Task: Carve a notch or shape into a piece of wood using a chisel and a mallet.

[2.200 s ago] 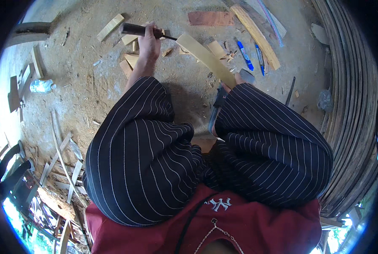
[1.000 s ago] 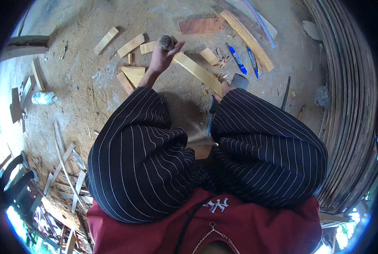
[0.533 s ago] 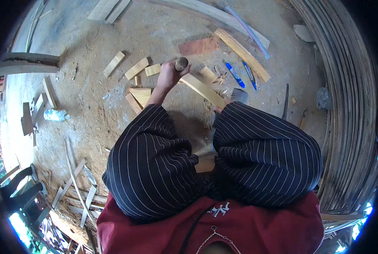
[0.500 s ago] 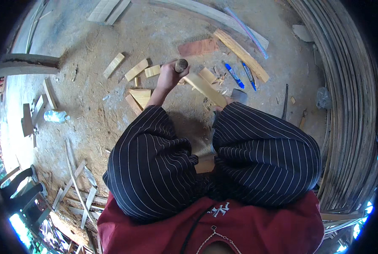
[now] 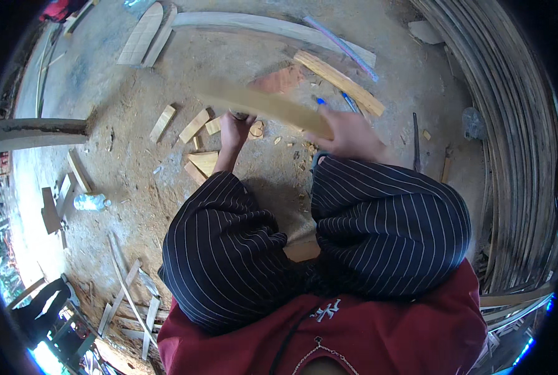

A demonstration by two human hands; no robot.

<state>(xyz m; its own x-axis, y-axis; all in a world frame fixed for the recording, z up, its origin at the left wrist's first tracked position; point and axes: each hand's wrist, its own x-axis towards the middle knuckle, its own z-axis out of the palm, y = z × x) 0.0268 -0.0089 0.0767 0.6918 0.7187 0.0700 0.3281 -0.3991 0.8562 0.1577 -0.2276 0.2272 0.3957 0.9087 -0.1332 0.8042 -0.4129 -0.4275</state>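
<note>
My left hand point(image 5: 231, 136) is closed round an upright tool with a round wooden handle point(image 5: 239, 115). The rest of that tool is hidden below the fist. In my right hand point(image 5: 355, 136) is one end of a long, flat wooden bar point(image 5: 266, 107), raised off the ground and smeared by motion. Its far end passes above the left fist. Beside the left hand lie small pale wood blocks point(image 5: 194, 125) and a triangular offcut point(image 5: 205, 164). A reddish board point(image 5: 279, 80) is partly covered by the bar. Wood chips point(image 5: 277, 140) are scattered between my hands.
Beyond the hands are a thick timber strip point(image 5: 340, 81), blue markers point(image 5: 350, 102) and a long curved plank point(image 5: 241, 24). Stacked long boards point(image 5: 510, 125) line the right side. A wooden post point(image 5: 35, 128), a plastic bottle point(image 5: 91, 202) and scrap wood point(image 5: 132, 281) are at left.
The wooden bar has swung up and left over the left fist, and my right hand has come into view from behind the knee. The left hand appears lower and further left.
</note>
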